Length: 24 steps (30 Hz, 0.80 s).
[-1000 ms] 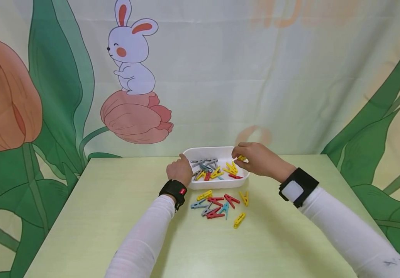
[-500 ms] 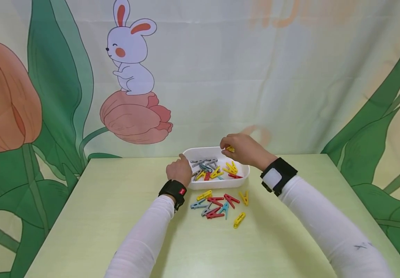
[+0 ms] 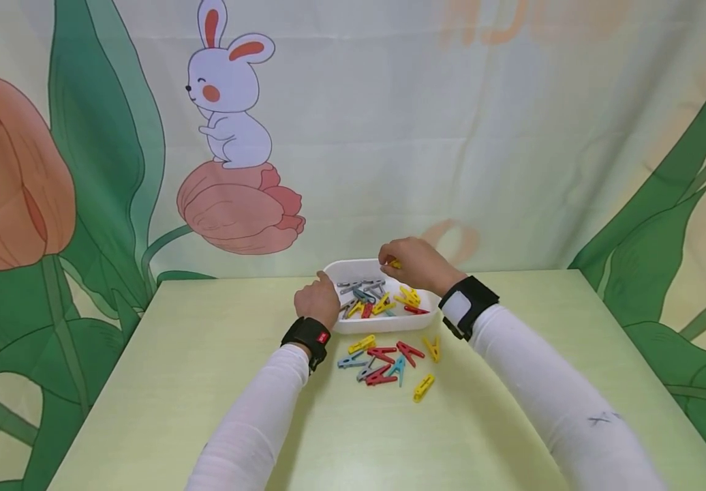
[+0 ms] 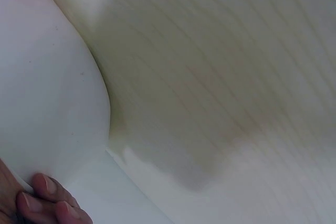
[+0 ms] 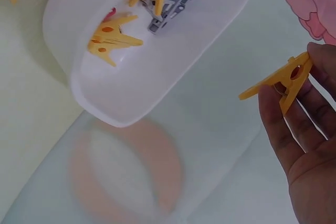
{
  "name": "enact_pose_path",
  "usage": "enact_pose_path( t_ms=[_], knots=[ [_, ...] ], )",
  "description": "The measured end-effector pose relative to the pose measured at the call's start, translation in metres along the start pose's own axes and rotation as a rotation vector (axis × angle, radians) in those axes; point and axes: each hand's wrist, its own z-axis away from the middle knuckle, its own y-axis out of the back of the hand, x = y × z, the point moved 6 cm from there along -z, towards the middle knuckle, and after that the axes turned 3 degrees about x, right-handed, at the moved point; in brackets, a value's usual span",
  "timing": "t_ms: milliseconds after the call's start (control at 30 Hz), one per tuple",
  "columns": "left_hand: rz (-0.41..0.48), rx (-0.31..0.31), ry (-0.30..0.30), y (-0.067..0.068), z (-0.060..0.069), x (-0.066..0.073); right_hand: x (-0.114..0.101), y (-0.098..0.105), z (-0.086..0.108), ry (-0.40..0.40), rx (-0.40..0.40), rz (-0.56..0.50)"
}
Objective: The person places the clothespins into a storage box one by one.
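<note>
A white plastic container (image 3: 384,326) stands at the table's far edge with grey, yellow, red and blue clothespins inside. My left hand (image 3: 317,300) grips its left rim; the left wrist view has the curled fingertips (image 4: 47,203) against the white wall. Over the container's back rim, my right hand (image 3: 417,262) pinches a yellow clothespin (image 5: 283,80) between thumb and fingers. That clothespin is mostly covered by the fingers in the head view. In front of the container lies a loose group of clothespins, among them a red clothespin (image 3: 410,352) and a light blue clothespin (image 3: 397,368).
Apart from the group, a yellow clothespin (image 3: 424,388) lies nearer the front of the pale wooden table (image 3: 206,368). Behind the table's far edge hangs a printed curtain (image 3: 353,136) with a rabbit and tulips.
My right hand has moved left and slightly up, from the container's right end to its back rim, holding the yellow clothespin throughout. The left hand stays at the rim.
</note>
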Motion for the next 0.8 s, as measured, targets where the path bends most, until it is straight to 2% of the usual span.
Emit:
enact_pose_path(
  t_ms=[333,500,800],
  knots=[
    [-0.02,0.006,0.004,-0.001,-0.001,0.0,0.005,-0.022,-0.006,-0.044,-0.063,0.029],
    [-0.026,0.006,0.004,-0.001,0.0,0.001,0.01,-0.029,-0.003,-0.106,-0.121,0.007],
    [-0.015,0.028,0.005,0.0,0.0,0.0,0.024,-0.036,0.002,-0.219,-0.138,-0.012]
  ],
)
